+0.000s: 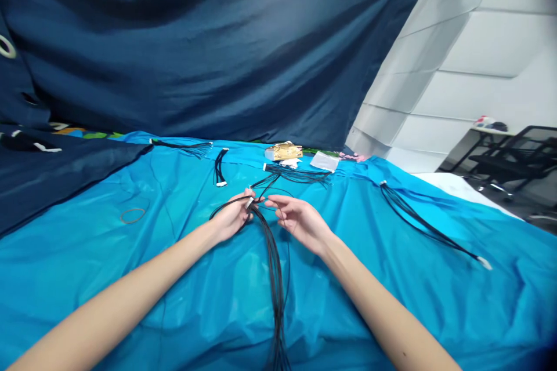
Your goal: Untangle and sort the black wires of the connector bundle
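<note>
My left hand (231, 221) is closed around a small white connector (249, 203), pinching it between thumb and fingers. From this connector a long bundle of black wires (274, 266) hangs down over the blue sheet toward the bottom edge. Another black wire loops out to the left of the hand. Just to the right, my right hand (302, 221) has its fingers bent around a single thin black wire (288, 266), close to the connector. The wire's tip is too small to make out.
On the blue sheet (108, 278) lie more black wire harnesses: a short one (221, 167), one behind my hands (300, 175), one at right (422, 220), and one far left (183, 146). A gold packet (285, 151), white packet (324, 161) and orange loop (132, 216) lie there too.
</note>
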{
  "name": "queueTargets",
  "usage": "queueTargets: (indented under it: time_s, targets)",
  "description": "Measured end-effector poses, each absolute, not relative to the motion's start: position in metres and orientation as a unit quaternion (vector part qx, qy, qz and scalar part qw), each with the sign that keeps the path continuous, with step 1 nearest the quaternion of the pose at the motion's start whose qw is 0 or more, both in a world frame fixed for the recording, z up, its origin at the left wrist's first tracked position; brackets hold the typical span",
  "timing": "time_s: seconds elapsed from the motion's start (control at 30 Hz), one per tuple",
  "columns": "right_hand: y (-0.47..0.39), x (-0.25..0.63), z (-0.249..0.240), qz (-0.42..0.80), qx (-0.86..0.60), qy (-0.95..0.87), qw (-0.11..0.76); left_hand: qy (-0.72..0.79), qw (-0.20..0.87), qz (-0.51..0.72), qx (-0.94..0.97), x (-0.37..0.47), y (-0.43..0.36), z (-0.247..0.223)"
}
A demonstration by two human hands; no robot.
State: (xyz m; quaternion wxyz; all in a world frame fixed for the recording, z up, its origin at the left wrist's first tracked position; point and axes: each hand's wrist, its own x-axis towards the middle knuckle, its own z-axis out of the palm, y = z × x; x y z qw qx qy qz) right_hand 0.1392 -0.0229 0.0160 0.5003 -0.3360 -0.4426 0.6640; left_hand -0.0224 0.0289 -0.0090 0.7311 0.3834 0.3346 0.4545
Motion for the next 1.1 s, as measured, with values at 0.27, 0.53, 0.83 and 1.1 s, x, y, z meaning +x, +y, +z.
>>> queueTargets:
  time_s: [0.27,0.53,0.83,1.1]
  targets:
    - [-0.021,0.144,0.022,0.435,-0.375,-0.484,0.66,0.353,0.746,0.435,0.359,-0.024,0.032,-0.011]
    - [-0.023,0.169,0.044,0.319,-0.296,-0.361,0.825,0.366,0.736,0.429,0.374,-0.019,0.022,-0.007]
    - [-0.037,0.133,0.019,-0.027,-0.428,-0.704,0.566,0.367,0.646,0.453,0.492,-0.01,0.009,-0.012]
    - [-0.032,0.121,0.006,-0.093,-0.474,-0.746,0.459,0.359,0.626,0.476,0.503,-0.007,0.005,-0.01]
